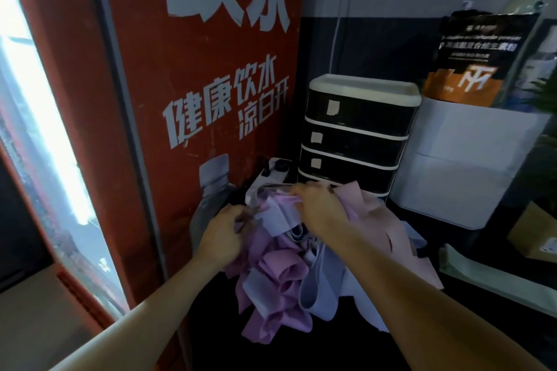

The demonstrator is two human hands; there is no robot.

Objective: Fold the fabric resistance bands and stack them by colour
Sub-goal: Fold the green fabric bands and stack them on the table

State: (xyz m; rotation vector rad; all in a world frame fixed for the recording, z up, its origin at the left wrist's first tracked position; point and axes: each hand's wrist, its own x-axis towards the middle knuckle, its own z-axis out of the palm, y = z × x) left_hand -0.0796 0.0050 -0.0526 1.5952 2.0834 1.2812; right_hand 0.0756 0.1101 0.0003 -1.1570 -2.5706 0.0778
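Bands (280,277) heap just below our hands, both buried at its far top: left (224,235) pinching lavender, right (321,209) gripping pink.

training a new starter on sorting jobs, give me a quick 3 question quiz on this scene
1. True or false: the fabric bands already lie in neat folded stacks by colour.
2. Which stands just behind the pile? A) a black drawer unit with white trim B) a wicker basket C) a metal bucket
3. What are the left hand and right hand doing?

Key
1. False: they lie in one mixed, tangled heap of pink, purple and pale lilac bands.
2. A
3. Both reach into the far top of the heap, fingers curled on bands there; the exact band each grips is blurred.
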